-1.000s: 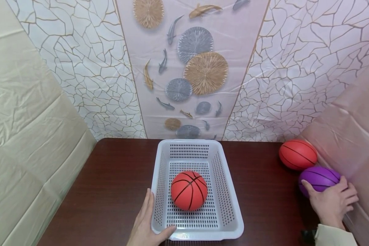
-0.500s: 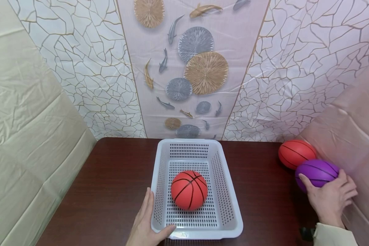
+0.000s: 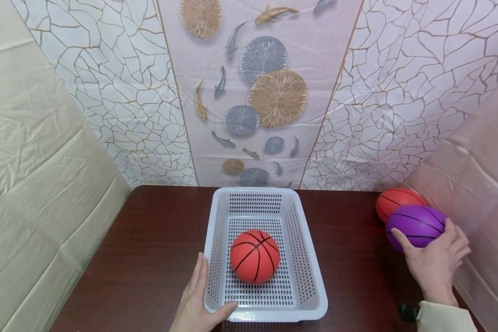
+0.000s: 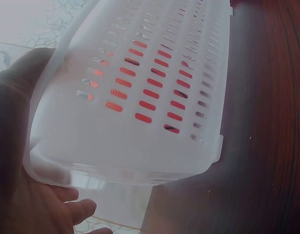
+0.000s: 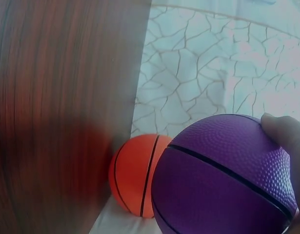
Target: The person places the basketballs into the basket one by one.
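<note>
My right hand [image 3: 435, 263] grips a purple basketball [image 3: 415, 226], thumb on its left and fingers on its far right side. In the right wrist view the purple ball fills the lower right, with part of the hand at its edge. Behind it, partly covered, sits a red basketball [image 3: 398, 201]. My left hand [image 3: 195, 299] rests against the near left corner of a white perforated plastic basket [image 3: 313, 263], fingers straight along the left rim and thumb on the front rim. Another red basketball [image 3: 255, 257] lies inside the basket; its red shows through the slots in the left wrist view.
The dark wooden table [image 3: 149, 258] extends on both sides of the basket. A patterned cloth [image 3: 240, 152] hangs along the back edge. Pale fabric walls [image 3: 481, 184] close in the left and right sides, the right one close to my right hand.
My right hand has lifted the purple basketball and carried it up and to the left, so it now overlaps the far red ball. My left hand and the basket have hardly moved.
</note>
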`<state>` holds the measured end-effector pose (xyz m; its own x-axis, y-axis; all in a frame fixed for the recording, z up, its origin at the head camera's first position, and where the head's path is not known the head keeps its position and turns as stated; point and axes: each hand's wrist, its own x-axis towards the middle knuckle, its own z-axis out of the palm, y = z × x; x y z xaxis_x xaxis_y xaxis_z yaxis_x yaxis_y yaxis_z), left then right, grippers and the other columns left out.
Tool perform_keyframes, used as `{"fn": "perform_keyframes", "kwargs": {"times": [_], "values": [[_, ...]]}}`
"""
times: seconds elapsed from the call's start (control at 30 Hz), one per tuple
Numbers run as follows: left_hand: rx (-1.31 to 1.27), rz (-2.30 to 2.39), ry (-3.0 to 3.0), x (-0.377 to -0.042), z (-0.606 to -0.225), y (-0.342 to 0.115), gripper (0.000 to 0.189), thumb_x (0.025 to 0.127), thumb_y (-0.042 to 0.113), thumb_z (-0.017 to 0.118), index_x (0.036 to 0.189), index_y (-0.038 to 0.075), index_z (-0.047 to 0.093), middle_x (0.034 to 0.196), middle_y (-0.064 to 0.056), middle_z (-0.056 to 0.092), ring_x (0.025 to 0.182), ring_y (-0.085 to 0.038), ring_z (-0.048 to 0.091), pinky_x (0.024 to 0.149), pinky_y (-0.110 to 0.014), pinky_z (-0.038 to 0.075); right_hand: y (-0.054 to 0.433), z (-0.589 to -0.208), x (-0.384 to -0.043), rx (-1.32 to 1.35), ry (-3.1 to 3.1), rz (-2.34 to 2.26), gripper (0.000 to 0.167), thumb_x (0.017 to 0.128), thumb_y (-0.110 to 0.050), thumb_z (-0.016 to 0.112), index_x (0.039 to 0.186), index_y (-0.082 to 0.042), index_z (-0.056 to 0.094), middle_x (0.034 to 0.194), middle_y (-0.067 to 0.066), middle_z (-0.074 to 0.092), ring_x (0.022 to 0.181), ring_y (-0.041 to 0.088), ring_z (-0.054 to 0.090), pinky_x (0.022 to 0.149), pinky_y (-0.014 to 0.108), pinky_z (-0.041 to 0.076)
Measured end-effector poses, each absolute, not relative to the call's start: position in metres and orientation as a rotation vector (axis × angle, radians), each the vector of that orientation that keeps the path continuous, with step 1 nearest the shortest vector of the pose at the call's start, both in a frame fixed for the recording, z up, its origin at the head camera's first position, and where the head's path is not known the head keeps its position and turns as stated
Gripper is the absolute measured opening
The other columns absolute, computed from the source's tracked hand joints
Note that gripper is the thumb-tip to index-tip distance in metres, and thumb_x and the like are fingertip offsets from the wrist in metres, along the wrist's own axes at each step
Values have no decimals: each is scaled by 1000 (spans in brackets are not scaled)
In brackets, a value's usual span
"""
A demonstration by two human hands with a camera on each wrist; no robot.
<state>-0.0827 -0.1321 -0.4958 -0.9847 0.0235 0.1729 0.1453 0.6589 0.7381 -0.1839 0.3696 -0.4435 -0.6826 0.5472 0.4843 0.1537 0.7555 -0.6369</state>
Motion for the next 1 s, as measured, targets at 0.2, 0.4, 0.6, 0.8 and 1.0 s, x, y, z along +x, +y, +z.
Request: {"fn": "perform_keyframes", "kwargs": {"times": [0.2, 0.4, 0.6, 0.8, 1.0], "values": [[-152, -1226, -2712, -83, -497, -132, 116, 70, 64, 76, 155, 6, 21, 163, 2, 9, 139, -42, 29, 98, -70, 33, 359, -440, -180, -460, -2277, 753, 111, 68, -38, 87, 151, -6, 21, 145, 26, 22, 126, 46, 21, 99, 63, 21], [-159, -1215, -2696, -83, -498, -132, 117, 69, 62, 78, 155, 6, 22, 163, 0, 11, 139, -42, 29, 98, -69, 34, 351, -434, -178, -368, -2299, 764, 112, 67, -34, 88, 151, -6, 21, 145, 26, 22, 132, 42, 19, 103, 61, 16], [-165, -1206, -2677, -83, -498, -132, 116, 68, 61, 79, 154, 5, 24, 163, 0, 12, 138, -41, 31, 98, -68, 35, 345, -434, -178, -220, -2259, 756, 112, 61, -25, 91, 150, -4, 26, 143, 28, 27, 132, 42, 22, 103, 61, 14], [-151, -1221, -2704, -84, -497, -132, 117, 69, 61, 78, 155, 8, 21, 163, 0, 11, 139, -41, 30, 98, -69, 34, 340, -433, -178, -181, -2227, 773, 113, 59, -22, 92, 150, -7, 27, 144, 26, 28, 133, 41, 22, 105, 59, 17], [-126, -1242, -2724, -84, -495, -132, 117, 69, 61, 78, 156, 9, 20, 163, 0, 11, 139, -42, 29, 98, -69, 33, 332, -428, -175, -125, -2192, 765, 114, 56, -19, 93, 150, -10, 28, 143, 26, 28, 132, 41, 22, 104, 59, 19]]}}
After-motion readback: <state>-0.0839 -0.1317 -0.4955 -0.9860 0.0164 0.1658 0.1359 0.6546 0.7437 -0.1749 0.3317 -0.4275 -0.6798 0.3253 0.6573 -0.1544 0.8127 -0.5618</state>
